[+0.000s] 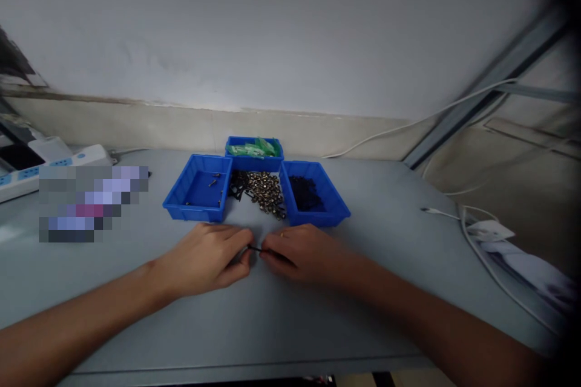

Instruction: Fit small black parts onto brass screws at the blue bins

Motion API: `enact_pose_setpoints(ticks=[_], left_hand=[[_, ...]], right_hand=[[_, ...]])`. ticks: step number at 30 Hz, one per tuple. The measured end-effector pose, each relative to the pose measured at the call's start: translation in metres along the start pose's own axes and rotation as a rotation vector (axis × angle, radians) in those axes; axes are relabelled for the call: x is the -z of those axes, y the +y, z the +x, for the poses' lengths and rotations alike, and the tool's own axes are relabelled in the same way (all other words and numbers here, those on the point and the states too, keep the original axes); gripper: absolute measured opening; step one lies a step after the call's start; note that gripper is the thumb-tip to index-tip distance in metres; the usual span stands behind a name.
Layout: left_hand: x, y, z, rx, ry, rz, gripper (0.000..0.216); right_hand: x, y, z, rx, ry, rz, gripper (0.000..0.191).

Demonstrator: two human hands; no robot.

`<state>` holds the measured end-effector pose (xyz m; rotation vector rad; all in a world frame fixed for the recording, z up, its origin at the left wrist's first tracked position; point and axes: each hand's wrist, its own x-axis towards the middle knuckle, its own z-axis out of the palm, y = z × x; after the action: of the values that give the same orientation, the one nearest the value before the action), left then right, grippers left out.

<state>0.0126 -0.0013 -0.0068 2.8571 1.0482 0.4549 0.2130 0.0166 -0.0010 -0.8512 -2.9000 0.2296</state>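
My left hand (206, 257) and my right hand (311, 254) meet over the table, fingertips pinched close together. Between them runs a thin black piece (255, 248), gripped at both ends; its kind is too small to make out, and the fingers hide most of it. Just beyond the hands lies a loose heap of shiny brass-coloured metal parts (265, 190), with small black pieces (238, 184) at its left side. A blue bin (197, 190) on the left contains a few small metal parts. In the right-hand blue bin (318, 218) is a pile of dark small parts (305, 192).
Behind the heap, a third blue bin (254, 163) contains green plastic packaging (258, 148). White power strips (72, 163) and a blurred-out object (95, 205) are at the left. White cables (476, 248) and a metal frame post (454, 115) stand at the right, a wall behind.
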Motion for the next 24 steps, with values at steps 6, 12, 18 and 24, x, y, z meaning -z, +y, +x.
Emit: enact_pose_setpoints(ticks=[6, 12, 18, 24], left_hand=[[0.001, 0.000, -0.002, -0.036, 0.046, -0.034, 0.022], [0.001, -0.001, -0.001, -0.119, 0.034, -0.082, 0.019], [0.001, -0.001, -0.002, -0.046, 0.035, -0.072, 0.012], [-0.001, -0.003, -0.001, -0.057, 0.033, -0.011, 0.023]], right_hand=[[-0.003, 0.003, 0.001, 0.001, 0.040, -0.031, 0.017], [-0.006, 0.004, 0.001, 0.013, 0.029, -0.060, 0.022], [0.004, 0.000, 0.000, -0.041, 0.021, 0.041, 0.020], [0.008, -0.002, 0.000, -0.093, -0.005, 0.013, 0.022]])
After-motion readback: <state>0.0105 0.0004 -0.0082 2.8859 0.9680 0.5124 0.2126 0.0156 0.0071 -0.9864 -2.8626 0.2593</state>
